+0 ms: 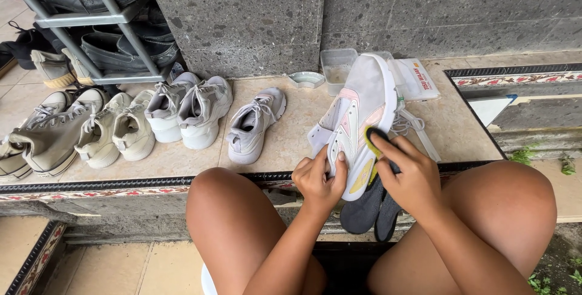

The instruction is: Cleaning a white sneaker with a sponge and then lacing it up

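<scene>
You are mid-scrub on the white sneaker (357, 110). Your left hand (318, 180) is clamped on its near edge — thumb and fingers pinching the side panel by the lace eyelets — and props it tilted, heel end resting on the tiled ledge (285, 143), toe end pointing away toward the stone wall (242, 34). Your right hand (406, 177) is closed around a sponge (373, 140) with a yellow body and dark scouring face, pressed against the sneaker's side just right of the left thumb.

Judgement: the step in hand is wiping the side panel. The next stroke likely calls for a firm left-hand grip so the sneaker does not pivot, and short passes along the panel seams.

Sneaker's look: pale grey-white mesh upper, pink and yellow overlays on the side, white midsole. Its laces (409, 124) trail loose to the right of the sneaker. Two dark grey insoles (370, 210) hang below the sneaker, between your knees.

Relative to the sneaker:
- just beyond its toe end — a clear plastic tub (336, 65), and left of that a small pale dish (307, 79);
- right of its toe end — a flat white packet (415, 80);
- left — a lone grey sneaker (254, 125), then a row of pale pairs (121, 122);
- far left, against the wall — a metal shoe rack (97, 19) with dark shoes.
</scene>
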